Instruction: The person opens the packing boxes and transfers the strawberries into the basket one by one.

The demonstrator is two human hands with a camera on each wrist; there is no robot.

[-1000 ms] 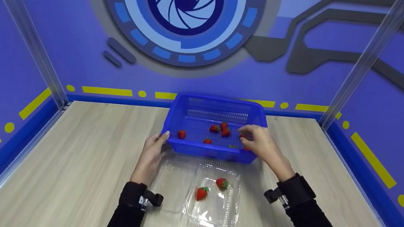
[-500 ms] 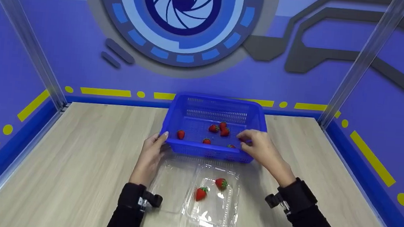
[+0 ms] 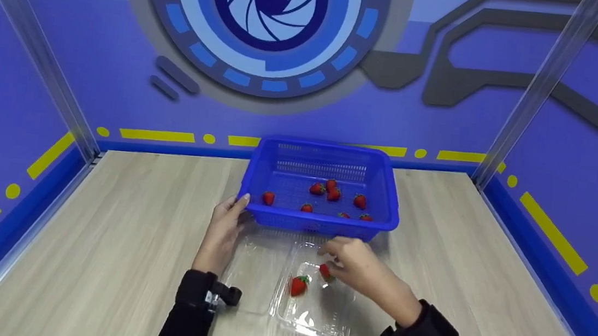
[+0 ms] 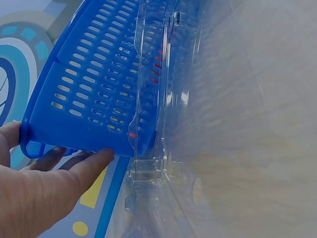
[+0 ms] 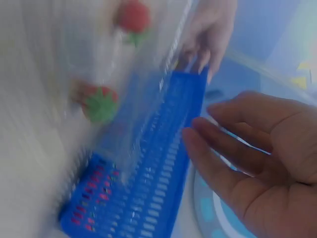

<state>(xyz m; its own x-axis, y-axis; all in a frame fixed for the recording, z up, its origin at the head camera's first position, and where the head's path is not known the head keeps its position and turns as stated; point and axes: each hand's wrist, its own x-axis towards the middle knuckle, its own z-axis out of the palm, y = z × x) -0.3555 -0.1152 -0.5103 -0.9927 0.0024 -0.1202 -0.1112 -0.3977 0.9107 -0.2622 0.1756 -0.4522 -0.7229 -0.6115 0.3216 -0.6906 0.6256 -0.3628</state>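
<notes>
My left hand point(image 3: 224, 232) grips the near left corner of a blue plastic basket point(image 3: 316, 222), thumb on the rim. In the left wrist view, its fingers point(image 4: 94, 166) reach under that rim. Several red strawberries point(image 3: 360, 201) lie on the basket floor. In front of the basket, a clear plastic clamshell box point(image 3: 317, 318) lies unfolded on the table. Two strawberries are in its right half, one of them point(image 3: 298, 286) in full sight. My right hand point(image 3: 361, 264) hovers over that half, partly hiding the other strawberry point(image 3: 325, 271). Its fingers point(image 5: 213, 163) are loosely bent, with nothing between them.
The wooden table point(image 3: 122, 239) stretches to both sides of the basket and box. A blue printed wall point(image 3: 172, 117) rises right behind the basket, with metal posts point(image 3: 536, 92) at the corners. The box's clear lid half point(image 3: 252, 279) lies by my left wrist.
My right hand has left the strawberries at the basket's right side and come back toward me, over the clear box. The strawberries stay where they were. My left hand keeps its hold.
</notes>
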